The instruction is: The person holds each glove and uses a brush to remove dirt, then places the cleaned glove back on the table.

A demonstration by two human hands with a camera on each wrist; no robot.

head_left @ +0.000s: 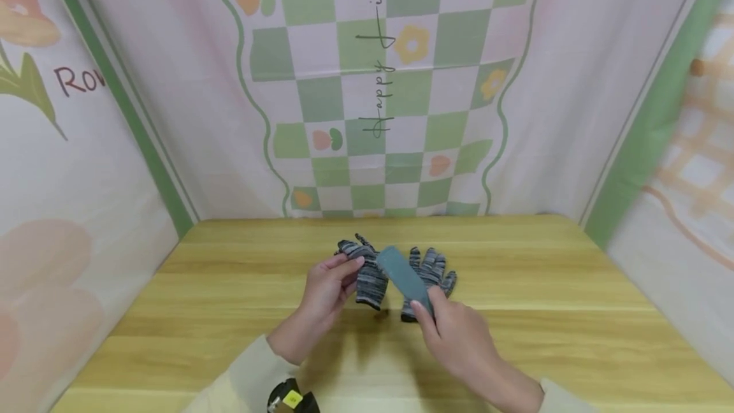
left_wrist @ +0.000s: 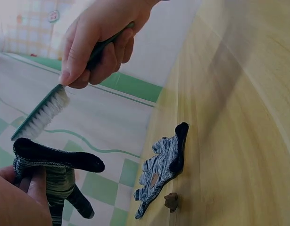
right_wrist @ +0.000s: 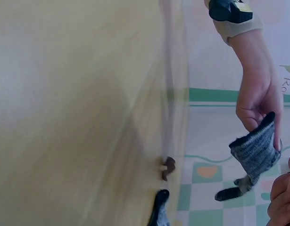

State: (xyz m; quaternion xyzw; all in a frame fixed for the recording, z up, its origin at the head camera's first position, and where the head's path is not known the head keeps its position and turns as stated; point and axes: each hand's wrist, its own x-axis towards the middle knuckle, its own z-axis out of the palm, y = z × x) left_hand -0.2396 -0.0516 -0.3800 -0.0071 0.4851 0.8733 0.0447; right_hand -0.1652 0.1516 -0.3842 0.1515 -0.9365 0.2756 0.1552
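Observation:
My left hand (head_left: 322, 293) pinches a grey-and-black knitted glove (head_left: 371, 284) and holds it up off the table, its dark cuff toward me. My right hand (head_left: 461, 340) grips a green brush (head_left: 404, 273) by the handle. White bristles (left_wrist: 46, 115) show in the left wrist view, close to the held glove; whether they touch it I cannot tell. A matching glove (head_left: 431, 268) lies on the table behind the right hand, fingers pointing away. In the right wrist view, the held glove (right_wrist: 257, 149) hangs from the left fingers, and the brush is not visible.
A small brown lump (left_wrist: 171, 201) sits on the wooden table (head_left: 229, 311) near the lying glove's cuff. Patterned fabric (head_left: 367, 94) hangs along the table's back edge, with more fabric on both sides. A black device (head_left: 291, 397) is strapped to the left wrist.

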